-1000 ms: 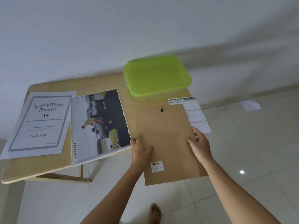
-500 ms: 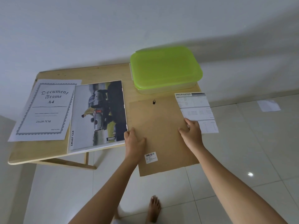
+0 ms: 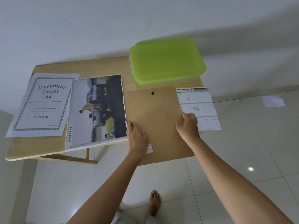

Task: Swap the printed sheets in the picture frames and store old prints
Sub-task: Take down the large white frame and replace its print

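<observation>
The left grip [image 3: 137, 138] is closing on the left edge of the brown backing board [image 3: 158, 123], fingers bent over that edge just beside the car print [image 3: 97, 110] and the thumb side lying on the board's face. The right grip [image 3: 188, 126] is pinching the board's right edge, thumb on the brown face and curled fingers reaching over the specification sheet [image 3: 199, 102]. The board is lying flat on the right part of the tabletop [image 3: 40, 146], its far edge touching the green-lidded box [image 3: 166, 62] and its near end hanging out past the tabletop's front edge over the tiled floor [image 3: 242, 151]. A small black hanging hook [image 3: 152, 92] is sitting near the board's far edge, and a barcode sticker [image 3: 149, 148] is peeking out beside the left wrist. The specification sheet is overhanging the tabletop's right side. Bare wood is showing behind the car print and in front of the Document Frame A4 sheet [image 3: 42, 104], which is slightly overlapping the car print's left edge. Three printed sheets, one board and one box are resting on the tabletop; one loose paper [image 3: 273, 101] is lying on the floor, well apart, and one bare foot [image 3: 154, 202] is standing below.
</observation>
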The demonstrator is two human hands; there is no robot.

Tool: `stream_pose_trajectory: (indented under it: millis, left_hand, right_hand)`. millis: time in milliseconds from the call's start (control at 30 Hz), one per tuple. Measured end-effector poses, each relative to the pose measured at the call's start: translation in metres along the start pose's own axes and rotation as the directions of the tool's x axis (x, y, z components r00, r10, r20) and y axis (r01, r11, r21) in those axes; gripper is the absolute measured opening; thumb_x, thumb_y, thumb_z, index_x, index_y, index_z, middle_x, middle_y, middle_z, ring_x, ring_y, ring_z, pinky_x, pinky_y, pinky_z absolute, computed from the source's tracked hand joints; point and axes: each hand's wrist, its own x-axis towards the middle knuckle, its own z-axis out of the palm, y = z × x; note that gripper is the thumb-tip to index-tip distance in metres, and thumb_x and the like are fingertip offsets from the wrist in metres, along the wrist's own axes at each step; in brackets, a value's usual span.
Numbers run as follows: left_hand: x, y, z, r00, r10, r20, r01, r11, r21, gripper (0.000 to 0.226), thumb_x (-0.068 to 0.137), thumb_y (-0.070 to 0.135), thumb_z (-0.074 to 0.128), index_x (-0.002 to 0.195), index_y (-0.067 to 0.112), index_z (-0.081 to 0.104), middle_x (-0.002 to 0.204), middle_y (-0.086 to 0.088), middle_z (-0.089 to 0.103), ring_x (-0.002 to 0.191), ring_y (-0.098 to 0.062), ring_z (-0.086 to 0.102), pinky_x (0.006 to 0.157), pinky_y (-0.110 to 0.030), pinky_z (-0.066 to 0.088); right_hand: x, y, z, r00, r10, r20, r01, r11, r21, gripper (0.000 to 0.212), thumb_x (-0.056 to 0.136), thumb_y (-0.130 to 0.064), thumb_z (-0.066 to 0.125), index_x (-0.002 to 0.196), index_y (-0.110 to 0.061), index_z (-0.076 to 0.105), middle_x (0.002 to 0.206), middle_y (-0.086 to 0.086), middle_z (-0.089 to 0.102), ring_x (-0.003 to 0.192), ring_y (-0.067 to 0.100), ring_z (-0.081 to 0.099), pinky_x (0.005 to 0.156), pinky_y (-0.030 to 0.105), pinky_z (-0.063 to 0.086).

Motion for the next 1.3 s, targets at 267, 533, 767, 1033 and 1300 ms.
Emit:
stream_pose_trajectory:
  millis: [267, 533, 767, 1033, 1300]
  left_hand:
    - [0.008, -0.004, -0.001, 0.996, 0.082, 0.041, -0.084, 0.994, 0.067, 0.058, 0.091, 0.01, 0.05, 0.141, 0.0, 0.022, 0.155, -0.008, 0.011, 0.142, -0.024, 0.012, 0.117, -0.032, 0.012]
    - [0.024, 0.0, -0.007, 0.962, 0.227, 0.152, -0.259, 0.935, 0.24, 0.055, 0.092, 0.026, 0.053, 0.137, 0.004, 0.03, 0.154, -0.007, 0.012, 0.142, -0.024, 0.013, 0.114, -0.037, 0.022]
    - [0.026, 0.0, -0.009, 0.952, 0.257, 0.166, -0.299, 0.898, 0.322, 0.053, 0.091, 0.032, 0.052, 0.134, 0.007, 0.034, 0.152, -0.008, 0.013, 0.14, -0.025, 0.016, 0.11, -0.039, 0.029]
    - [0.03, 0.0, -0.018, 0.926, 0.306, 0.222, -0.369, 0.86, 0.354, 0.047, 0.091, 0.028, 0.051, 0.13, 0.006, 0.035, 0.145, -0.009, 0.022, 0.135, -0.027, 0.023, 0.109, -0.037, 0.028]
    - [0.038, -0.018, -0.053, 0.912, 0.356, 0.203, -0.395, 0.896, 0.201, 0.046, 0.091, 0.017, 0.049, 0.134, 0.005, 0.04, 0.141, -0.007, 0.038, 0.128, -0.025, 0.038, 0.106, -0.034, 0.033]
  right_hand:
    - [-0.003, -0.001, 0.007, 0.989, -0.15, -0.007, 0.147, 0.977, -0.153, 0.042, 0.088, -0.011, 0.056, 0.128, -0.002, 0.049, 0.128, 0.014, 0.042, 0.122, 0.027, 0.038, 0.095, 0.032, 0.04]
    - [-0.005, -0.006, 0.023, 0.935, -0.347, 0.071, 0.354, 0.908, -0.225, 0.044, 0.088, -0.027, 0.057, 0.128, -0.011, 0.05, 0.131, 0.008, 0.045, 0.124, 0.025, 0.038, 0.099, 0.036, 0.041]
    - [-0.003, -0.005, 0.024, 0.942, -0.327, 0.081, 0.337, 0.911, -0.239, 0.046, 0.087, -0.029, 0.057, 0.13, -0.014, 0.048, 0.133, 0.007, 0.043, 0.125, 0.025, 0.037, 0.1, 0.037, 0.04]
    - [-0.005, -0.012, 0.022, 0.954, -0.279, 0.106, 0.297, 0.927, -0.229, 0.047, 0.088, -0.027, 0.057, 0.132, -0.013, 0.047, 0.135, 0.007, 0.041, 0.127, 0.024, 0.035, 0.103, 0.036, 0.036]
    - [-0.018, -0.055, 0.028, 0.969, -0.226, 0.104, 0.236, 0.967, -0.097, 0.041, 0.091, -0.017, 0.052, 0.131, -0.007, 0.048, 0.131, 0.007, 0.047, 0.123, 0.022, 0.044, 0.102, 0.032, 0.04]
